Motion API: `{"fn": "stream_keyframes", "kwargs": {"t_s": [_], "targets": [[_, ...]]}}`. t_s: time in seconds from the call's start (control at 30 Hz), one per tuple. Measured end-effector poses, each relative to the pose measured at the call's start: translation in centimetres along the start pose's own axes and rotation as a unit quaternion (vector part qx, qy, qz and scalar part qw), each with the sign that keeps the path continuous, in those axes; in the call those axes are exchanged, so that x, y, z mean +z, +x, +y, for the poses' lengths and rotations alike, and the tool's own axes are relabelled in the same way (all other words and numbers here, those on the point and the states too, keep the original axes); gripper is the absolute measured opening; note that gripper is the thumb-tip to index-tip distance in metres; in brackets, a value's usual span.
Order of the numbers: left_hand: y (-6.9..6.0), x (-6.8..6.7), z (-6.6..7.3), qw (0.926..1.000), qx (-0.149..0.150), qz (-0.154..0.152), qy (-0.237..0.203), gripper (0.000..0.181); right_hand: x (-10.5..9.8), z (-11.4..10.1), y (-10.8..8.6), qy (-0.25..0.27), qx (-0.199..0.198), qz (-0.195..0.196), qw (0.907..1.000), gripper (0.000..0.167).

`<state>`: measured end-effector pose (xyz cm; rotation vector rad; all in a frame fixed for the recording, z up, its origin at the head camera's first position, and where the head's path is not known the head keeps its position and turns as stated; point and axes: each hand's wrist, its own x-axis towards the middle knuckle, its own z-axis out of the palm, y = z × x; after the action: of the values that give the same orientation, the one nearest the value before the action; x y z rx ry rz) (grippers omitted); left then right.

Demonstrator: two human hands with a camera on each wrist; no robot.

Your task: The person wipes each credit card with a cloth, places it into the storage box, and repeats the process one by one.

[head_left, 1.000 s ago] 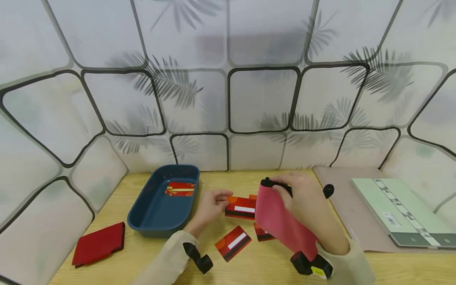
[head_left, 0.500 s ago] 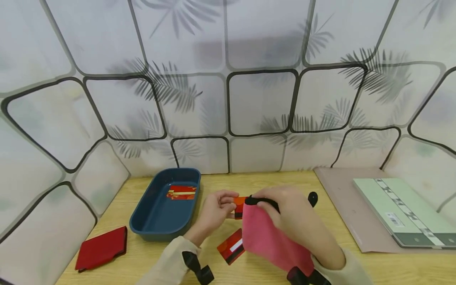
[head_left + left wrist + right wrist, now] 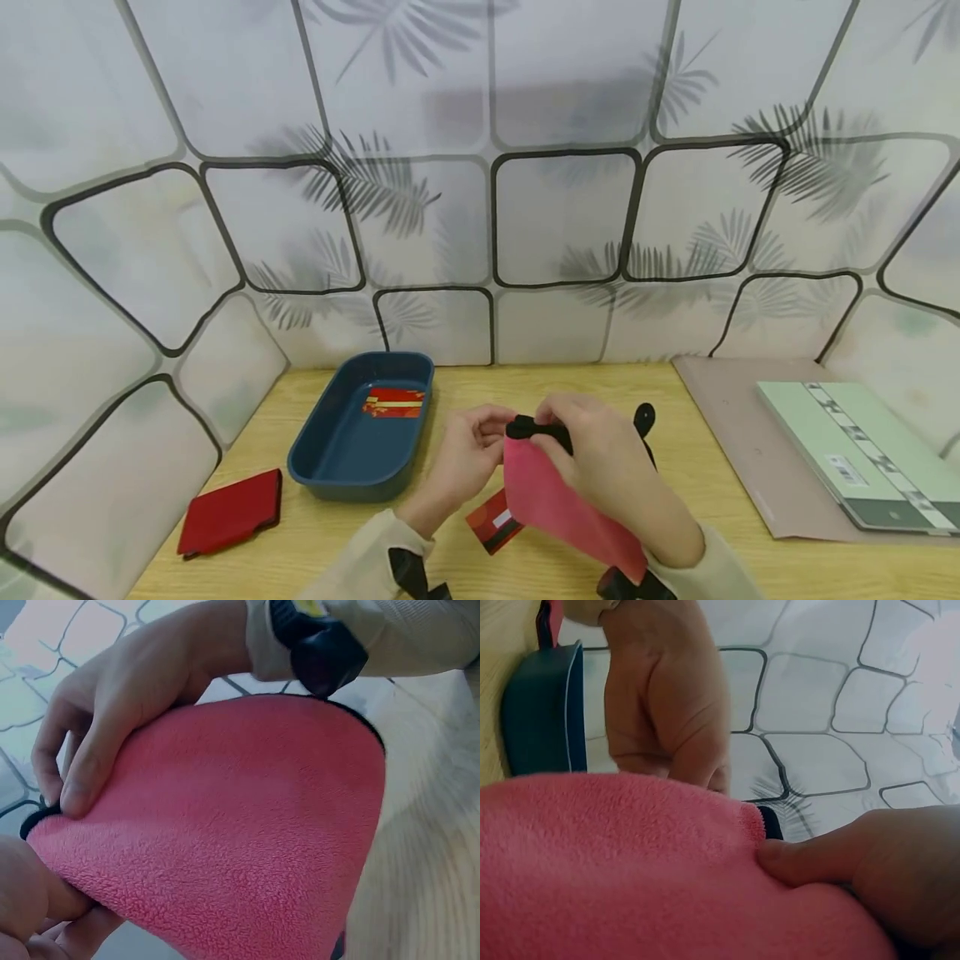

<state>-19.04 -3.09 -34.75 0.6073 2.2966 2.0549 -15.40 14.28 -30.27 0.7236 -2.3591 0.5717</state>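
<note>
My right hand (image 3: 603,454) grips a pink fleece pouch (image 3: 555,500) by its black top edge (image 3: 536,428). Its thumb (image 3: 787,859) presses on the pink side in the right wrist view. My left hand (image 3: 468,454) has its curled fingertips right at the left end of that edge. Behind the fabric, in the left wrist view, its fingers (image 3: 86,930) are partly hidden, as is whatever lies between them. A red card (image 3: 491,521) with a white strip lies below the left hand, partly covered by the pouch. Other cards seen earlier are hidden.
A blue tray (image 3: 330,450) with a red and gold card (image 3: 393,402) inside stands to the left. A red wallet-like case (image 3: 232,512) lies in front of it. At right, a pale green folder (image 3: 855,450) lies on a greyish mat (image 3: 738,467). The patterned curtain (image 3: 570,217) hangs behind.
The pouch has moved left and down with my right hand, over the cards. My left hand has moved right from a card to the pouch's edge; that card is out of sight now.
</note>
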Motion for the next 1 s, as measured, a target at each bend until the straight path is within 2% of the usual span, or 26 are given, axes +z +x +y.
{"fn": "stream_keyframes", "kwargs": {"t_s": [0.2, 0.4, 0.6, 0.77, 0.87, 1.0], "targets": [[-0.2, 0.7, -0.1, 0.9999, 0.001, 0.000, -0.013, 0.021, 0.1, 0.6, -0.1, -0.024, 0.006, 0.015, 0.9996, 0.025], [-0.4, 0.7, -0.1, 0.9992, -0.023, 0.006, -0.034, 0.023, 0.6, 0.9, 0.1, -0.024, 0.000, 0.017, 0.9996, 0.026], [-0.7, 0.0, 0.4, 0.9979, -0.045, 0.004, -0.047, 0.022, 1.1, 0.8, 0.3, -0.016, 0.026, -0.004, 0.9995, 0.026], [-0.7, 0.1, 0.4, 0.9968, -0.053, -0.002, -0.060, 0.020, 1.0, 1.1, 0.3, 0.002, 0.047, -0.019, 0.9987, 0.025], [-0.6, 0.2, 0.5, 0.9968, -0.053, -0.005, -0.060, 0.019, 0.6, 1.4, 0.3, 0.007, 0.062, -0.030, 0.9976, 0.024], [-0.4, 0.4, 0.6, 0.9987, -0.040, 0.000, -0.033, 0.018, -0.1, 1.8, 0.3, -0.002, 0.090, -0.043, 0.9950, 0.022]]}}
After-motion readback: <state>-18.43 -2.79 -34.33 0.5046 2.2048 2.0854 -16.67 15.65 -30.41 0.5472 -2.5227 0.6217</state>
